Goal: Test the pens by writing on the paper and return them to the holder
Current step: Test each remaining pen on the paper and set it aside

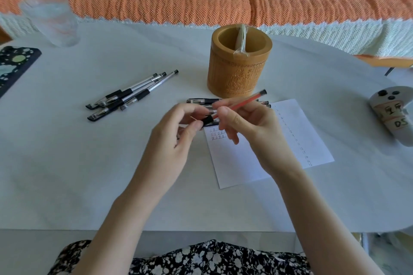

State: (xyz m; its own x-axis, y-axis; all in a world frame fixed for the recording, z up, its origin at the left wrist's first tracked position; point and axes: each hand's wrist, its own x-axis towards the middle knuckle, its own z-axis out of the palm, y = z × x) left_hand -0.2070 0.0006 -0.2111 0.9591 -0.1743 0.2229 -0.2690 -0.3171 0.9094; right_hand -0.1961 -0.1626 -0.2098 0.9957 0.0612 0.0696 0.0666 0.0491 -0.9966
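Head view: red pen [245, 101] with a black end plug, pinched in the right hand [248, 123], slanting up-right past its fingers. Left hand [178, 131] pinches the black cap [207, 120] at the pen's low end. Paper [237, 163] under both hands, holder [240, 62] just beyond, black pens [129, 94] left of the left hand.

White table [89, 174] carries bamboo holder [239, 69], paper [241, 163], loose pens [131, 94] and glass [52, 20].
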